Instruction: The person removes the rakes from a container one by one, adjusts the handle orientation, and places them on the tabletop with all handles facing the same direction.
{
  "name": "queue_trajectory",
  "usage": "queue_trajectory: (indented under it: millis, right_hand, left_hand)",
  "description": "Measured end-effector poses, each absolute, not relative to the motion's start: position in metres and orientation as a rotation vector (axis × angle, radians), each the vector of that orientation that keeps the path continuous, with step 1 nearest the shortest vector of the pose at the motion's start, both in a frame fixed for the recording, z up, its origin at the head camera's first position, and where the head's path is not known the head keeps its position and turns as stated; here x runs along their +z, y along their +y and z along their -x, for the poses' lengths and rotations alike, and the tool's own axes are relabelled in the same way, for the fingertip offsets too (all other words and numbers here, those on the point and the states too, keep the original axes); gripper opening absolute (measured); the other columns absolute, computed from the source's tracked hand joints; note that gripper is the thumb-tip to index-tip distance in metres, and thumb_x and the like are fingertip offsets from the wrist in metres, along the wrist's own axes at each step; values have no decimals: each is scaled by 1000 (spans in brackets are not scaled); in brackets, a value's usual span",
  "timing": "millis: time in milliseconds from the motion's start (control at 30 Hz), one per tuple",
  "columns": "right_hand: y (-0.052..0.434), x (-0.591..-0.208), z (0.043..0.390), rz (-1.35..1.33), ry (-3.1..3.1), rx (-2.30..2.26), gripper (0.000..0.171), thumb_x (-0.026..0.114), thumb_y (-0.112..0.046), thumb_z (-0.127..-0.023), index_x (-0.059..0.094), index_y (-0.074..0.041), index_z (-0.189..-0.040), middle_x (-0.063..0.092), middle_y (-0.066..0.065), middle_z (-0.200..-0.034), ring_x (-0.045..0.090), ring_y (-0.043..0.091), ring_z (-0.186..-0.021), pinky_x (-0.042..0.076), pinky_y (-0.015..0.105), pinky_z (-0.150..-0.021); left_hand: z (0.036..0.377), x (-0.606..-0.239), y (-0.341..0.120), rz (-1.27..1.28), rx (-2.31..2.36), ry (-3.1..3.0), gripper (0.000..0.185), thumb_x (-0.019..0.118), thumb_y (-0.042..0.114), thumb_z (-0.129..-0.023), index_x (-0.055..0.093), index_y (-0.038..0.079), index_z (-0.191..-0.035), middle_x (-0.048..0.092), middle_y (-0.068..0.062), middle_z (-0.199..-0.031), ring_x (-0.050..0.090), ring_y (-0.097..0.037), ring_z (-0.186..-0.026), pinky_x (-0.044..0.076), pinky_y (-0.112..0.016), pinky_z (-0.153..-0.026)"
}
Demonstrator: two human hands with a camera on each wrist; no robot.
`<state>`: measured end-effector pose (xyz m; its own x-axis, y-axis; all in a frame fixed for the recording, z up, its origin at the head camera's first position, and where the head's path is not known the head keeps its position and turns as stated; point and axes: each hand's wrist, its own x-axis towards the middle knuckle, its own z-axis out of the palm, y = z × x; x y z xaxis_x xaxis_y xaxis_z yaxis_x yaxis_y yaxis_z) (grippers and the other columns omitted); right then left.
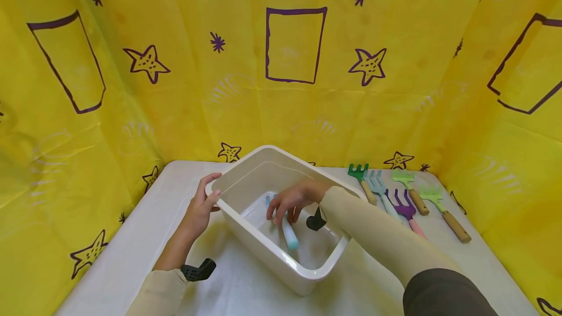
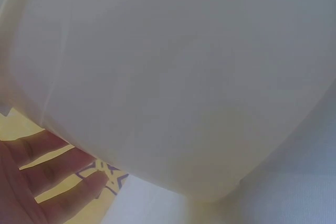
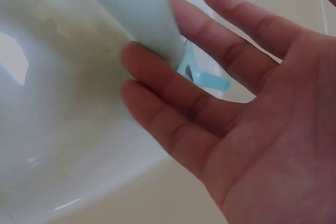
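Note:
A cream-white plastic tub (image 1: 263, 253) stands at an angle on the table. My left hand (image 1: 203, 211) grips its left corner, thumb over the rim and fingers against the outside; in the left wrist view those fingers (image 2: 58, 174) lie along the outer wall. Inside the tub is a small light blue hand rake (image 1: 288, 233), its handle towards me. My right hand (image 1: 291, 202) reaches in above it. In the right wrist view the fingers (image 3: 178, 90) are spread and loosely extended by the handle (image 3: 134, 11); whether they touch it I cannot tell.
Right of the tub lie several hand rakes: dark green (image 1: 357, 171), light blue (image 1: 375, 183), purple with a pink handle (image 1: 404, 208), and two light green ones (image 1: 403, 176) with wooden handles. A yellow patterned curtain (image 1: 184, 111) encloses the white table (image 1: 250, 301).

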<state>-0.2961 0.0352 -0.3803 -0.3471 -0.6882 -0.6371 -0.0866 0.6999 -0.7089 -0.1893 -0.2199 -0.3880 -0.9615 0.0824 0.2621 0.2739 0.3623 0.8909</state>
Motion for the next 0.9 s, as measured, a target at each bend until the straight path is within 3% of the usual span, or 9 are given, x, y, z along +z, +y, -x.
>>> queue_trajectory:
  millis: [233, 533, 800, 900]
  right_hand:
    - [39, -377, 302, 772, 1928, -730, 42, 67, -5, -86, 54, 3, -125, 59, 2, -94, 54, 14, -80, 51, 36, -72]
    - [46, -372, 305, 706, 1965, -815, 34, 65, 7, -83, 61, -5, -115, 60, 6, -97, 57, 19, -77, 53, 35, -62]
    - [55, -351, 301, 780, 2001, -838, 42, 63, 10, -83, 59, -3, -123, 62, 9, -106, 59, 20, -90, 53, 36, -74]
    - [59, -343, 302, 800, 1988, -891, 43, 65, 10, -83, 58, -2, -124, 62, 9, -106, 59, 20, -88, 51, 32, -72]
  left_hand:
    - [205, -412, -230, 293, -1651, -2452, 47, 42, 26, -103, 28, 19, -147, 44, -18, -140, 53, -40, -112, 50, -52, -86]
    - [209, -420, -232, 329, -1633, -2451, 46, 43, 29, -103, 28, 20, -146, 47, -19, -137, 55, -39, -108, 50, -53, -85]
    - [209, -418, -233, 338, -1629, -2439, 47, 42, 30, -103, 28, 20, -146, 45, -18, -139, 53, -40, -110, 49, -58, -86]
    - [210, -418, -234, 346, -1639, -2433, 47, 42, 30, -103, 28, 20, -146, 45, -18, -138, 54, -40, -109, 48, -59, -86]
